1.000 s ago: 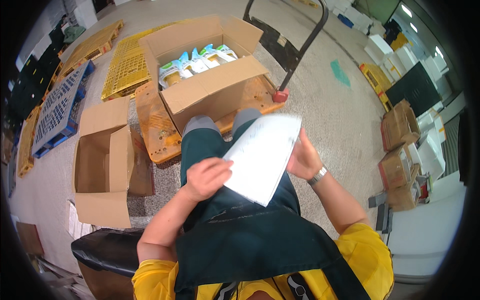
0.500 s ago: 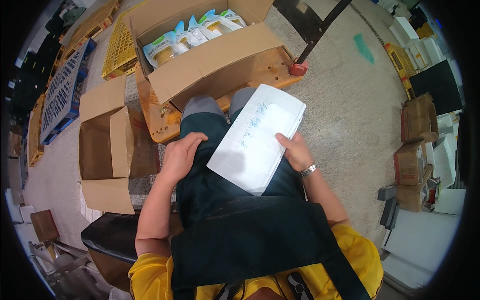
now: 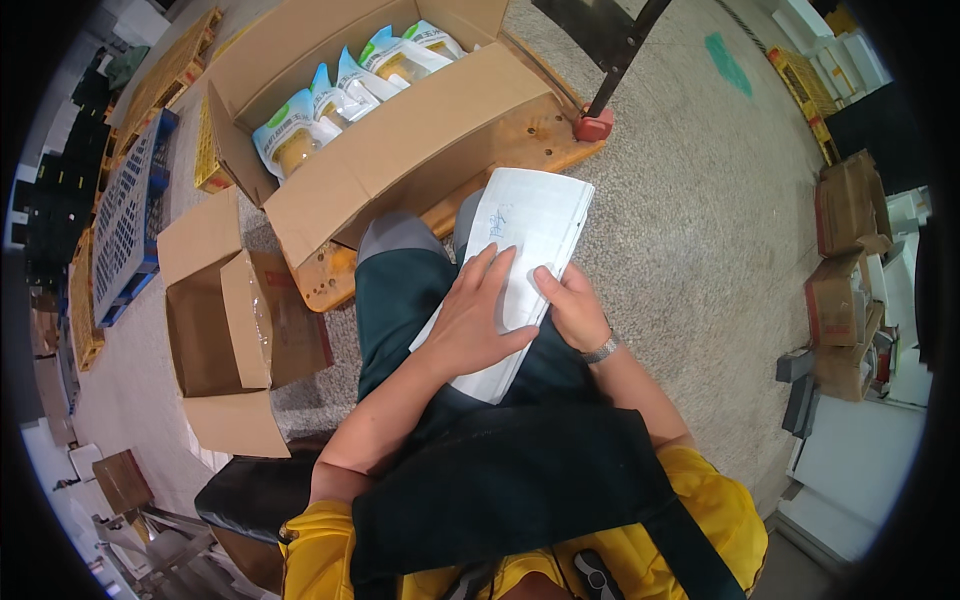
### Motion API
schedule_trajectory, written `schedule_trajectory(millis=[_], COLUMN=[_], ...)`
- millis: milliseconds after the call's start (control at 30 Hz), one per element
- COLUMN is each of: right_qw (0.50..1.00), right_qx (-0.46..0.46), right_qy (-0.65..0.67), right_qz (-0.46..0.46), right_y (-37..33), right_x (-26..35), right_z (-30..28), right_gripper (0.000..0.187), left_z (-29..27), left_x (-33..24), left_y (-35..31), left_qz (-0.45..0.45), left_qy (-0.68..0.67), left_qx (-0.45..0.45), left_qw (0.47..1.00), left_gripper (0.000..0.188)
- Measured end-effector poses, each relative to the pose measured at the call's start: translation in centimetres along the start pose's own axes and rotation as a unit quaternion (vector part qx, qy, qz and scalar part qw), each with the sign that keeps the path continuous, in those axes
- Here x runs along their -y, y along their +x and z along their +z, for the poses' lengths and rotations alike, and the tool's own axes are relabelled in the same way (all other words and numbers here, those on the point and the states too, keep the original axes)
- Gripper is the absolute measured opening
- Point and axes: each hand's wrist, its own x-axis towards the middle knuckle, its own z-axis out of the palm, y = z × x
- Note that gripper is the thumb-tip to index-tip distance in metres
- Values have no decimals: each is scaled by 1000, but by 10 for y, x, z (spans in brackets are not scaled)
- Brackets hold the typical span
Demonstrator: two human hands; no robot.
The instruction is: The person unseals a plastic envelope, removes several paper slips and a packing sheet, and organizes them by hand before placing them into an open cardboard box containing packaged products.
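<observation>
On my lap lies a thick white stack of paper (image 3: pixel 545 215), oblong and slightly bowed, with blue handwriting partly covered by my fingers. My right hand (image 3: pixel 577 312) grips its right edge, thumb on top and the other fingers underneath, out of sight. Across the stack's left and middle part lies my left hand (image 3: pixel 470 312), palm down, its fingers stretched out and thumb apart. Beyond my knees is an open cardboard box (image 3: pixel 400 150) holding several clear and blue plastic food packets (image 3: pixel 290 135).
The box stands on an orange board (image 3: pixel 545 135) beside a dark post with a red foot (image 3: pixel 593 123). An empty cardboard box (image 3: pixel 215 320) sits open on the floor at left. Pallets (image 3: pixel 130 215) lie farther left; brown cartons (image 3: pixel 840 300) stand at right.
My left hand has moved right from my thigh onto the paper stack, covering much of the writing. The right hand keeps its hold, and the stack has turned a little more upright.
</observation>
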Motion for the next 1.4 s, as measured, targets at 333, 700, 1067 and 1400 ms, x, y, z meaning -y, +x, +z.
schedule_trajectory(millis=[333,700,1067,1400], right_qw=[985,998,991,562], right_qx=[106,30,-82,115], right_qy=[133,50,-106,-720], right_qz=[39,-40,2,-391], right_y=[16,4,-22,-14], right_x=[2,18,12,48], right_z=[22,11,-41,-13], right_gripper=[45,40,52,38], left_z=[-30,-71,-95,-109], left_x=[-7,62,57,28], left_y=[-4,-35,-39,-41], left_qz=[-70,-133,-118,-65], left_qy=[-233,-404,-401,-386], left_qx=[9,-44,-85,-36], left_qw=[970,904,905,919], left_gripper=[88,23,17,20])
